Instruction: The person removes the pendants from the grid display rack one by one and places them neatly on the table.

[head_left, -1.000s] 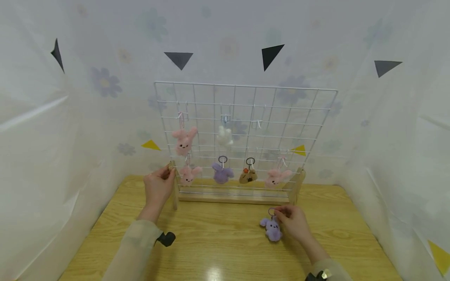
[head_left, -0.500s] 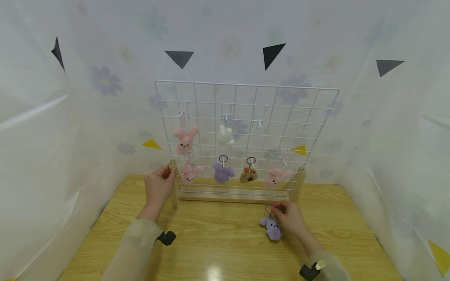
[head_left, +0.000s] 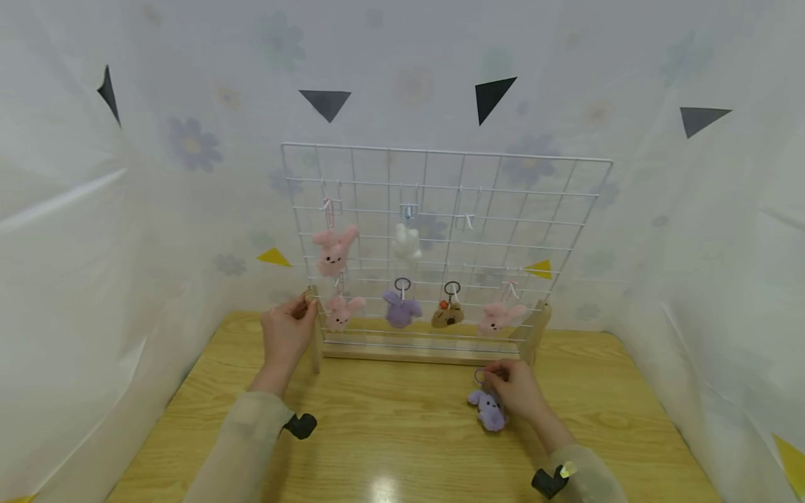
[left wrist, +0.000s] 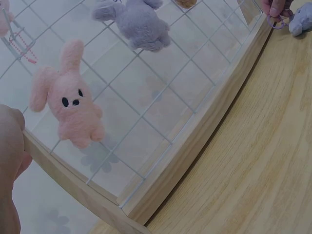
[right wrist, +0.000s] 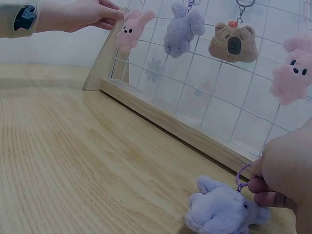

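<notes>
My right hand [head_left: 518,390] pinches the purple ring of a plush bunny keychain [head_left: 490,411] in front of the rack's right end. In the right wrist view the fluffy purple bunny [right wrist: 222,209] lies close over the tabletop, below the curled fingers. My left hand [head_left: 291,334] grips the top of the left wooden upright [head_left: 316,349] of the white wire grid rack [head_left: 440,244]. Beside that hand hangs a pink bunny plush [left wrist: 73,97] on the lower row. Along the same row hang another purple bunny [head_left: 401,309], a brown bear head [head_left: 448,316] and a pink bunny [head_left: 499,318].
On the upper row hang a pink bunny [head_left: 335,250] and a white plush [head_left: 407,242]; a bare hook [head_left: 467,222] is to their right. A wooden base bar [head_left: 421,354] runs along the wood-grain table [head_left: 390,419]. Pale sheeting [head_left: 63,279] encloses the sides and back.
My right hand has moved slightly left and up along the keychain's ring, while the purple bunny stays nearly in place. The left hand keeps its grip on the upright.
</notes>
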`<state>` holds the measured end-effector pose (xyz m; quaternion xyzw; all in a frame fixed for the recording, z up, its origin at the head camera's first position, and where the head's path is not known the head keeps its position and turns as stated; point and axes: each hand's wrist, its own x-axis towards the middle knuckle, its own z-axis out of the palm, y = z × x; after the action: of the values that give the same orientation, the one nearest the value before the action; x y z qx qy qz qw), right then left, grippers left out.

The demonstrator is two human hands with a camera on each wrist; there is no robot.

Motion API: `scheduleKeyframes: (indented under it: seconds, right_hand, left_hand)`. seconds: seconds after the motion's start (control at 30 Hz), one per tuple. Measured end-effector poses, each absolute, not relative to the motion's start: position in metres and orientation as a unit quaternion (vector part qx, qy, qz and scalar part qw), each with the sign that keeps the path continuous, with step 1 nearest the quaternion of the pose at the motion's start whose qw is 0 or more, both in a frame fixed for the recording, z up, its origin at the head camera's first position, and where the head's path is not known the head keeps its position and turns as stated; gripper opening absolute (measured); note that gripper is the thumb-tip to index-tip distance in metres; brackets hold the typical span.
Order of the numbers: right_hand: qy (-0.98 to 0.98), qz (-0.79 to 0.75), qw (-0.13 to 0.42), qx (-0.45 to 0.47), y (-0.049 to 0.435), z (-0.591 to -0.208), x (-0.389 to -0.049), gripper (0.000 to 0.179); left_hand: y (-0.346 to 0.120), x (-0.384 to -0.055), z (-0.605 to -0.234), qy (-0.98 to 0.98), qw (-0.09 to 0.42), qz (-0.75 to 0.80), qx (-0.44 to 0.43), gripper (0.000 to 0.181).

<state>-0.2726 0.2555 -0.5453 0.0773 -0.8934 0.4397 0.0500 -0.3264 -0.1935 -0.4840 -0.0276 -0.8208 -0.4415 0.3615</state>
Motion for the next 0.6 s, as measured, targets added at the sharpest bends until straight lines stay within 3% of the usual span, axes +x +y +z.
scheduleKeyframes:
  seconds: [0.37,0.6]
  right_hand:
    - [-0.890,0.443,0.081,0.071,0.258,-0.538,-0.272,0.008]
    - [-0.870,0.480,0.070,0.087,0.253,-0.525,-0.262,0.008]
  left_hand:
    - [-0.193,-0.326,-0.484,-0.821,0.362,-0.440,-0.025,0.021]
    - [-0.193,-0.326,-0.483,-0.822,0.362,-0.439,-0.027,0.021]
